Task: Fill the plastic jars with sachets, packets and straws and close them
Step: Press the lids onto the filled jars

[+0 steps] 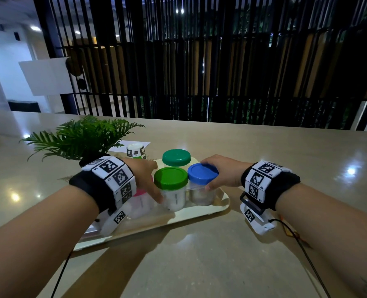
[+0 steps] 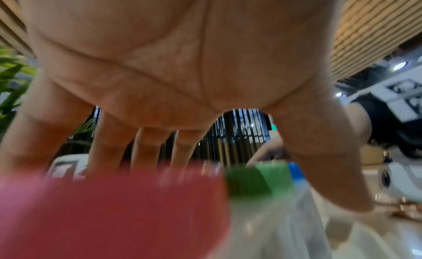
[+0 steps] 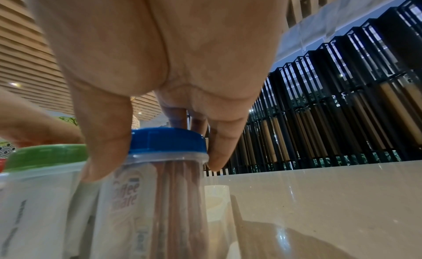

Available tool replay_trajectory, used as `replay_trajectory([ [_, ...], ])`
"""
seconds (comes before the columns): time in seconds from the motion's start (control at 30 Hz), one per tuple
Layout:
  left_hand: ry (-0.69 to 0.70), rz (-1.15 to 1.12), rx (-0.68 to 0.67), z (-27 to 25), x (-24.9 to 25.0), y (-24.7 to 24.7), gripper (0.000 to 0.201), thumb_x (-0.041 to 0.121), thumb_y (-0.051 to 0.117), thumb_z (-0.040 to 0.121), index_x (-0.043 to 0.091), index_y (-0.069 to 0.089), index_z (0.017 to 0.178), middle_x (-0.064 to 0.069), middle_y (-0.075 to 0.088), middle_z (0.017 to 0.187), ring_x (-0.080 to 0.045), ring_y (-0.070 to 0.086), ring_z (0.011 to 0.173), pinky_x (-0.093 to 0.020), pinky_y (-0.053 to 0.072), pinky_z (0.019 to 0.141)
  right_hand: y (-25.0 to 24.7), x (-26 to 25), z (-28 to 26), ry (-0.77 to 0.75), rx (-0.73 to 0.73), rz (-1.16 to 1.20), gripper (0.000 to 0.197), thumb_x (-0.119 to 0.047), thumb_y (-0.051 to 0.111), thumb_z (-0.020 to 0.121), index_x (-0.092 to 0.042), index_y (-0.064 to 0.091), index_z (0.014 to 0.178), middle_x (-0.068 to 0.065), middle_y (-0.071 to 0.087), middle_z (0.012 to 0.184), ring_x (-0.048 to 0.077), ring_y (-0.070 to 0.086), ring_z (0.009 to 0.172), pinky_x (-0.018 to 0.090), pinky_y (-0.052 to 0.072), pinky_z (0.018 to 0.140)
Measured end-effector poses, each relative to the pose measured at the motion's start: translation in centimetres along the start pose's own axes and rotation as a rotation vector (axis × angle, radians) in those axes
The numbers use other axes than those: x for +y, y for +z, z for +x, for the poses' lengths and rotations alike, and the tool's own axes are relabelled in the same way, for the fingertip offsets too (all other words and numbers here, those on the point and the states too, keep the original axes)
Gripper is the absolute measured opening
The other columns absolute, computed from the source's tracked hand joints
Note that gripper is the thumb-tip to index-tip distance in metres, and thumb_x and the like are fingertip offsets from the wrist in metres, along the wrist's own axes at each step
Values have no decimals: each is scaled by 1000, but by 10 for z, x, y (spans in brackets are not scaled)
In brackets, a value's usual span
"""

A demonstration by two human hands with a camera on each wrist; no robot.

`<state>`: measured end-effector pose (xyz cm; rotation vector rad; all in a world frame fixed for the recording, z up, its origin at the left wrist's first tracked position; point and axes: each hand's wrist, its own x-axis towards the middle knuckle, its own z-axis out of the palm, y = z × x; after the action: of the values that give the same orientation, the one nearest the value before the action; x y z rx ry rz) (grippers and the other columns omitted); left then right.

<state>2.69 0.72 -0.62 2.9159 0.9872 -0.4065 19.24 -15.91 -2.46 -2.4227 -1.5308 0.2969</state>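
On the shiny worktop (image 1: pixel 264 160) sits a pale tray (image 1: pixel 199 214), and four plastic jars stand on it close together. The right hand (image 1: pixel 223 173) is wrapped around the blue lid (image 1: pixel 201 172) of the jar at 3 o'clock in the group; the thumb and fingers (image 3: pixel 219 147) curl down over the lid's edge, so this hand is clamped on the lid. Through the clear wall of that blue-lid jar (image 3: pixel 155 199) you can see white packets with letters on them and thin brown sticks standing up. Just beside it, toward 9 o'clock, is the jar with the light green lid (image 1: pixel 171 177), with white sachets inside. Behind these two, at 12 o'clock, is the jar with the dark green lid (image 1: pixel 176 157). The left hand (image 1: pixel 145 177) is spread over the pink lid (image 2: pixel 109 214) of the jar at 9 o'clock, with its fingers apart and reaching down past the lid. The thumb touches the side of the jar with the light green lid. The pictures are too blurry to tell if this hand presses on the pink lid or only hovers just above it. A small green plant (image 1: pixel 81 138) stands at 10 o'clock from the tray, and a little white cup (image 1: pixel 136 151) with black square marks stands beside it. Both wrists wear black bands with black and white square marks.
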Motion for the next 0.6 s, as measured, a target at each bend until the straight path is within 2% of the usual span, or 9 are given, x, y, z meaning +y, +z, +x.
replay_trajectory([
  [0.07, 27, -81, -19, -7, 5, -13, 118, 76, 75, 51, 27, 29, 148, 2, 46, 146, -21, 48, 128, -43, 39, 107, 0, 0, -1, 3, 3, 6, 68, -28, 77, 79, -13, 45, 136, 5, 47, 132, 21, 49, 117, 33, 40, 102],
  [0.17, 96, -143, -1, -12, 19, -40, 122, 87, 50, 47, 16, 37, 146, -4, 46, 145, -23, 49, 126, -43, 39, 108, -1, 3, -4, 11, 5, 17, 69, -28, 75, 81, -14, 41, 140, 5, 46, 136, 20, 48, 120, 32, 39, 104],
  [0.27, 102, -63, 121, 2, 35, -70, 109, 90, 32, 65, 11, 49, 138, -6, 52, 140, -24, 51, 122, -44, 39, 107, -5, 8, -11, 25, 20, 32, 79, -33, 72, 83, -18, 29, 147, 3, 36, 147, 20, 44, 127, 31, 36, 107],
  [0.33, 96, -17, 173, 20, 45, -87, 96, 85, 33, 77, 12, 51, 137, -6, 52, 140, -24, 49, 125, -42, 37, 108, -11, 12, -19, 31, 35, 46, 79, -35, 70, 84, -23, 26, 148, 1, 32, 149, 18, 42, 129, 31, 36, 106],
  [0.43, 77, 57, 193, 50, 56, -102, 82, 76, 43, 83, 12, 54, 134, -4, 53, 139, -25, 49, 126, -37, 38, 102, -20, 16, -37, 24, 50, 36, 77, -38, 68, 85, -28, 25, 148, -3, 29, 150, 15, 40, 131, 30, 36, 106],
  [0.53, 51, 103, 125, 75, 65, -101, 72, 65, 52, 87, 8, 57, 129, -6, 58, 134, -23, 53, 117, -31, 39, 91, -25, 19, -57, 18, 56, 43, 76, -41, 67, 85, -32, 25, 147, -7, 28, 150, 11, 38, 132, 27, 34, 106],
  [0.6, 5, 107, 85, 86, 70, -98, 72, 64, 54, 86, 7, 56, 130, -7, 58, 134, -24, 53, 116, -32, 40, 94, -25, 21, -67, 7, 61, 30, 74, -41, 66, 86, -33, 25, 147, -8, 29, 149, 10, 37, 132, 22, 33, 103],
])
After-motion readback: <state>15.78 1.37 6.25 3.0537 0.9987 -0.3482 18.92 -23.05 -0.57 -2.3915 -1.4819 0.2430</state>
